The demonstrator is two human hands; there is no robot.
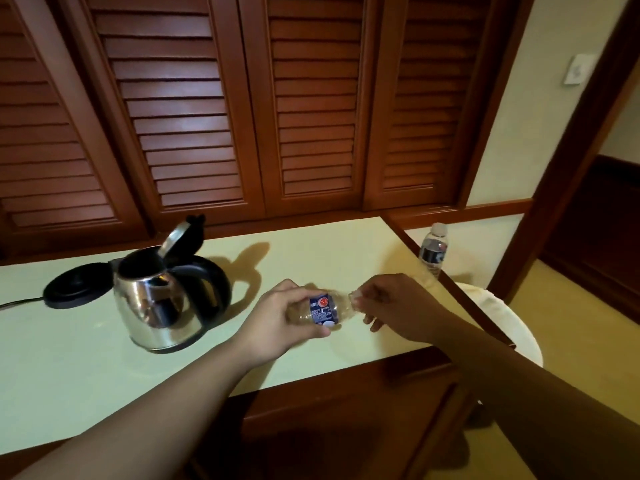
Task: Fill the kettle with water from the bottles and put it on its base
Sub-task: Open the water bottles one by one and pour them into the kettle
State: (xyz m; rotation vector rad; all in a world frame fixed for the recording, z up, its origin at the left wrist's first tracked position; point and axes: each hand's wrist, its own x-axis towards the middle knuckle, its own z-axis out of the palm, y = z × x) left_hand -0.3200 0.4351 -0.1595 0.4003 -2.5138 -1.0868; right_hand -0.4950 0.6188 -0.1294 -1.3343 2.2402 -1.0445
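L hand [277, 315] grips bottle [323, 310], held sideways above desk [86, 358] front edge; R hand [388, 301] pinches its cap end. Kettle [162, 299] stands lid up, desk centre-left, off base [78, 284]. Risk: cap off w/ bottle level, squeeze spills water on desk.

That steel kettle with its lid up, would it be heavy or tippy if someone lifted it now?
The kettle is likely stiff, being shiny metal. Its lid stands open, so it might spill if tilted. It looks broad at the bottom, so it probably will not tip easily. Its black handle should give a firm grip. How full it is cannot be seen.
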